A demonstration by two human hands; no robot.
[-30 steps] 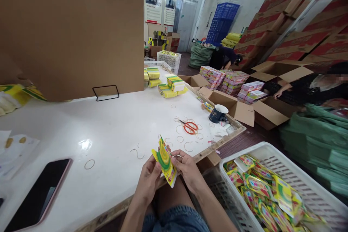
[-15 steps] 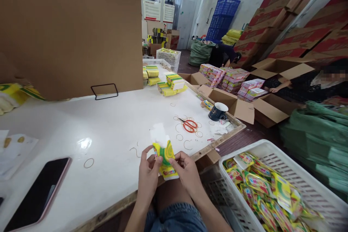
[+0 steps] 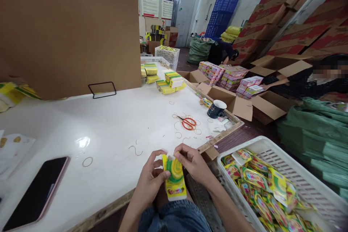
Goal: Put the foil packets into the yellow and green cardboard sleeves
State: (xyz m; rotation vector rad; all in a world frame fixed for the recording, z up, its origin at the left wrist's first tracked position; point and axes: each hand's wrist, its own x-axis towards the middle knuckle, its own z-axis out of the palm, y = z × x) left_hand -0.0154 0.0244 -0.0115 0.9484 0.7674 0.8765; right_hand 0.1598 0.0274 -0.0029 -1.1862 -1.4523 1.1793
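A small yellow and green printed carton [image 3: 174, 177] is held over my lap, just off the table's front edge. My left hand [image 3: 153, 174] grips its left side, thumb on the front face. At the carton's upper end, my right hand [image 3: 191, 161] pinches the top right corner and flap between thumb and fingers. Its lower end hangs free, with a white edge showing. To the right stands a white plastic crate [image 3: 261, 143] holding many similar flat yellow cartons [image 3: 255, 177].
Red-handled scissors [image 3: 188, 123] lie among rubber bands on the white table [image 3: 116, 127]. A dark mug [image 3: 216, 109] stands near its right edge. A phone [image 3: 36, 192] lies at left, below a cardboard sheet [image 3: 70, 36]. Yellow bundles [image 3: 171, 81] sit farther back. Two people work beyond.
The carton has come down and closer to my body. My right hand has moved up from its side to its top, where the white flap no longer stands up.
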